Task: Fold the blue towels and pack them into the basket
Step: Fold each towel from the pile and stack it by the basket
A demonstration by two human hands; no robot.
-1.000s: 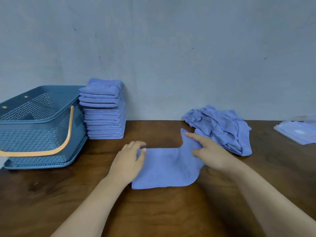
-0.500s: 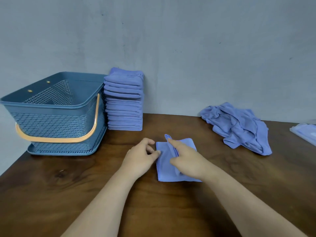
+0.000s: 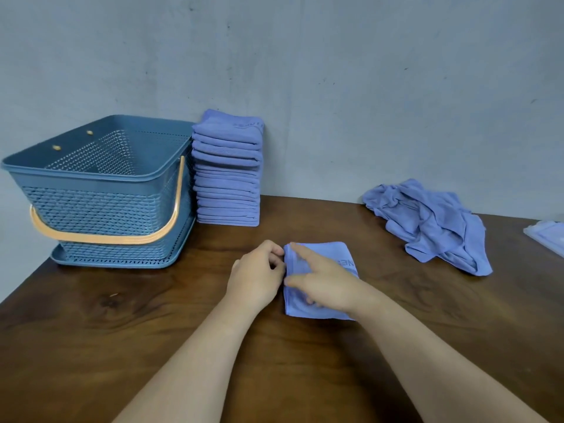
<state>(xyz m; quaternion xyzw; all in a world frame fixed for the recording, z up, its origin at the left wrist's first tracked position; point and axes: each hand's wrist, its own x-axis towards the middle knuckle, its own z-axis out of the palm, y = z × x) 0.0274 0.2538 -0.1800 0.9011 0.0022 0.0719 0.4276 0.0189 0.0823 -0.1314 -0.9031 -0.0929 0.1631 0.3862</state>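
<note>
While the folded towel [image 3: 332,254] lies flat on the brown worktop [image 3: 122,331], near its middle and in front of the person, both bare hands are at work on it. The right hand [image 3: 325,283] rests on top of the towel, released, its forefinger stretched straight toward the far left corner and its thumb lying along the left edge; it presses the cloth down and grasps nothing. The left hand [image 3: 256,274] sits just beside it, fingers curled in against the towel's left edge and pinching the layers there between thumb and fingertips. Some raised lettering shows on the towel's right side, too blurred to read.

At the far left of the worktop stands the blue basket [image 3: 91,206], upright, its walls perforated and its orange handle [image 3: 103,238] folded down across the near side; none of the inside that shows holds a towel. Touching the basket's right side, a tall stack of folded towels [image 3: 227,178] stands against the grey wall [image 3: 335,87]. Well apart to the right, a heap of unfolded towels [image 3: 433,224] lies crumpled near the wall, and a clear plastic packet [image 3: 547,238] shows at the right margin
</note>
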